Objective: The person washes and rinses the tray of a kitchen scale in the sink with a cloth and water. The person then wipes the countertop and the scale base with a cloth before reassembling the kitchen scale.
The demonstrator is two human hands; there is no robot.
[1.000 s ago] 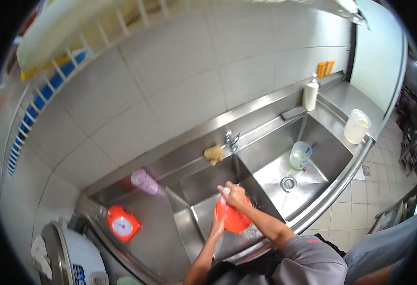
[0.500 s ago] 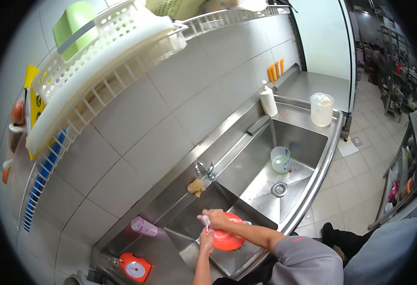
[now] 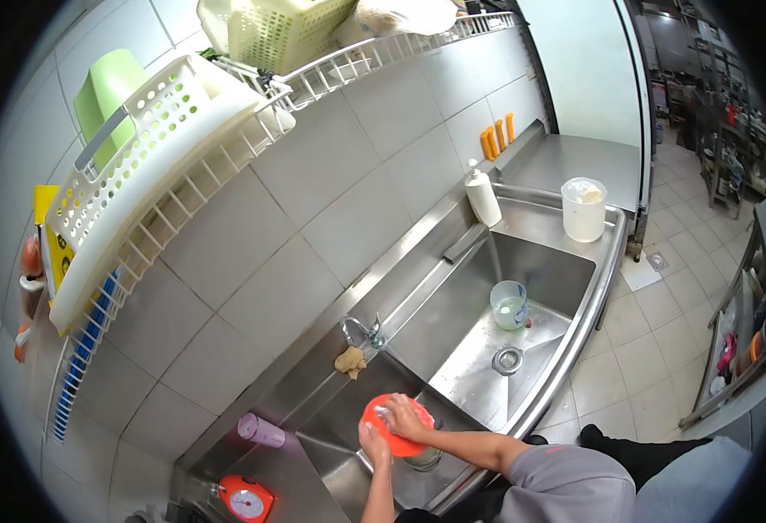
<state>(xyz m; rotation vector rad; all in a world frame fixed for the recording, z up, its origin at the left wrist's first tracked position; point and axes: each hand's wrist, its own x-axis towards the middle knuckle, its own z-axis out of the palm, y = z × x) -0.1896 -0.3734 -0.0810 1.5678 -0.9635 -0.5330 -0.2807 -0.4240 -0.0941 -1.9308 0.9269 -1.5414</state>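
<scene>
An orange-red bowl [image 3: 415,443] is held over the left sink basin, its open side facing up toward me. My left hand [image 3: 375,445] grips the bowl's near-left rim, fingers wrapped round the edge. My right hand [image 3: 406,419] reaches into the bowl with bent fingers against its inner side. Something small and whitish shows by those fingers, too small to name. Below the bowl, a shiny round vessel [image 3: 424,459] sits in the basin, mostly covered by the bowl and my right forearm.
The right basin holds a clear measuring jug [image 3: 509,305] beside the drain [image 3: 507,360]. A tap [image 3: 363,330] and yellowish sponge [image 3: 350,362] sit behind. Left are a purple cup [image 3: 262,430] and orange scale [image 3: 246,502]. A pump bottle [image 3: 482,193] and white container [image 3: 584,210] stand far right.
My hands have come apart from the whitish object they held together above the bowl. The left now holds the rim, the right is inside. The bowl has risen and moved left.
</scene>
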